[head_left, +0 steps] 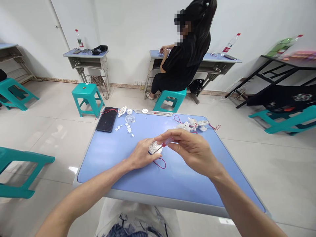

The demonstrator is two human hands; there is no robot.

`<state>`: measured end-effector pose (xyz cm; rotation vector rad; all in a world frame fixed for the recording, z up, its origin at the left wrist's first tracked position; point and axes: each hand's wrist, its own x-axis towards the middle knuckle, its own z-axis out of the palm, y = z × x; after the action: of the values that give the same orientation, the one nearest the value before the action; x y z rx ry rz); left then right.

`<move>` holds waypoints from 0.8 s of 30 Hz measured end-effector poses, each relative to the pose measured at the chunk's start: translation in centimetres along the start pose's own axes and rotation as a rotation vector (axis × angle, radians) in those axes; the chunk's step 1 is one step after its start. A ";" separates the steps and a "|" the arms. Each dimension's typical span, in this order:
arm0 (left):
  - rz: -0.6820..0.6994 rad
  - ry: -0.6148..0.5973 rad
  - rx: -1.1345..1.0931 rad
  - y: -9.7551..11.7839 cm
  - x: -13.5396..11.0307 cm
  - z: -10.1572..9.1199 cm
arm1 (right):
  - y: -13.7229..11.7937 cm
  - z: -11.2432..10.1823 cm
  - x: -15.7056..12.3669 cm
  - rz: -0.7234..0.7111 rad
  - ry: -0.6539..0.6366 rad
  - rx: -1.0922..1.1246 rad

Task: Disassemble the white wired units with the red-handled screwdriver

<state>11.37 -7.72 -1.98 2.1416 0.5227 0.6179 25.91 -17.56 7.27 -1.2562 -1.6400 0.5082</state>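
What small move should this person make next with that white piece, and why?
Probably tuck in the red wire: it hangs in a loose loop onto the blue table below the white plastic piece, held between the left hand and right hand, so it could snag.

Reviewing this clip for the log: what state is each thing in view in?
left hand: gripping the part
right hand: pinching the part from above
white plastic part: held between both hands
red wire: slack, looping onto the tabletop
smartphone: lying flat, screen dark
clear plastic dome: resting on the tabletop
co-worker: seated at a desk
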 end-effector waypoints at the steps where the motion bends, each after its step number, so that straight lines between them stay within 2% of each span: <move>1: 0.003 -0.004 -0.006 0.0 0.0 0.0 | 0.1 0.1 -0.1 -0.030 -0.009 0.011; 5: 0.022 0.002 -0.007 -0.3 0.0 0.2 | 0.2 1.1 -0.4 -0.149 0.024 -0.073; 10: 0.006 0.022 0.031 -0.5 0.1 0.4 | 0.0 2.1 -0.1 -0.198 0.233 -0.223; 12: -0.010 0.016 0.040 -0.5 0.1 0.4 | -0.1 2.2 0.1 -0.186 0.276 -0.257; 19: -0.024 0.021 0.033 -0.2 0.0 0.2 | -0.8 2.1 -0.3 -0.172 0.306 -0.262; 24: -0.023 0.019 0.020 -0.1 0.0 0.2 | -0.6 1.6 -0.7 -0.124 0.249 -0.202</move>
<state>11.47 -7.82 -2.15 2.1477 0.5649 0.6234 24.21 -18.10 6.76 -1.2972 -1.5722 0.1055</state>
